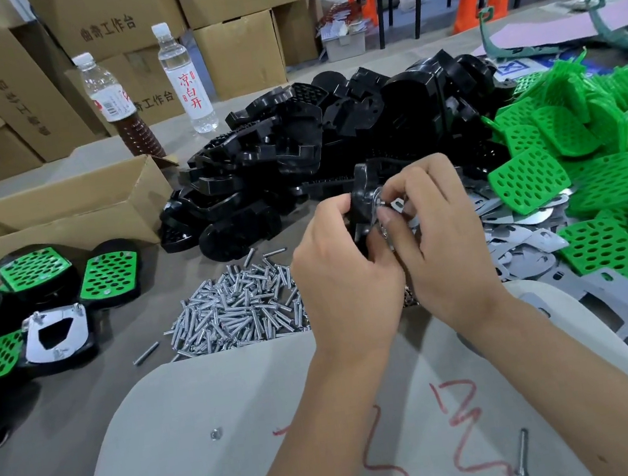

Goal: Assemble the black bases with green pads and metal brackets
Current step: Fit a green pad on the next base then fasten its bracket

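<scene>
My left hand (342, 262) grips a black base (364, 194) held upright above the table's middle. My right hand (434, 229) pinches a small metal bracket (396, 206) against that base; the fingers hide most of it. Behind lies a big heap of black bases (311, 145). Green pads (596, 165) are piled at the right, with flat metal brackets (539, 246) spread under and before them. A pile of silver screws (233, 309) lies just left of my hands. Finished bases with green pads (107, 273) sit at the far left, one showing its metal bracket (55, 334).
An open cardboard box (58, 213) stands at the left, two bottles (184, 74) behind it, stacked cartons beyond. A pale board with red marks (292, 442) lies under my forearms, with a loose screw (522, 452) on it. Orange stools stand at the back right.
</scene>
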A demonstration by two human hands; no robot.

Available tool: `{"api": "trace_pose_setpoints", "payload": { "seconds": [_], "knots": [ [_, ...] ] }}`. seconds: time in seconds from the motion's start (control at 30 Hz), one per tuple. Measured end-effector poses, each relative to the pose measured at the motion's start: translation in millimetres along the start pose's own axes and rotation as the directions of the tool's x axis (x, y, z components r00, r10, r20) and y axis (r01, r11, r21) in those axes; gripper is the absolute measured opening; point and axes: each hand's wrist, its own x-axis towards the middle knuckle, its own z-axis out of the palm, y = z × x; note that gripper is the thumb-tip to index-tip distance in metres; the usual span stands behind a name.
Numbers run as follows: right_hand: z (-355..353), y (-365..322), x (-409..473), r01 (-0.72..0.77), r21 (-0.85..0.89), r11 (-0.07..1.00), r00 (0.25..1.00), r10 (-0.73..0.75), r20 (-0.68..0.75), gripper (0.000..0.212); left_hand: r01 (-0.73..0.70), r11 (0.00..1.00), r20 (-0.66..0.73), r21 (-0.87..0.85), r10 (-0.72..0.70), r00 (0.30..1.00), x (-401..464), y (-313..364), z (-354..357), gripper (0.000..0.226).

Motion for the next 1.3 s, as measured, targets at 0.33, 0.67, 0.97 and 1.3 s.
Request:
{"api": "trace_pose_setpoints", "payload": {
  "seconds": [0.33,0.67,0.97,1.3],
  "knots": [
    [-3,4,2,0.075,-0.062,0.995,0.997,-0.077,-0.031,0.01,-0.024,1.0,0.014,0.003,0.024,1.0,1,0,-1,0.024],
    [1,7,3,0.006,-0.05,0.999,0.997,-0.01,-0.078,0.019,-0.009,0.999,0.058,-0.032,0.011,0.998,-4,2,3,0.02],
    [3,1,1,-0.042,0.069,0.997,0.999,0.044,-0.028,0.012,-0.004,0.999,0.001,-0.05,0.004,1.0,-2,2,3,0.011],
    [1,-18,0,-0.303,0.28,0.911,0.947,0.322,-0.024,0.026,-0.068,0.996,0.008,-0.057,0.068,0.998,-2,1,5,0.016]
  ]
}}
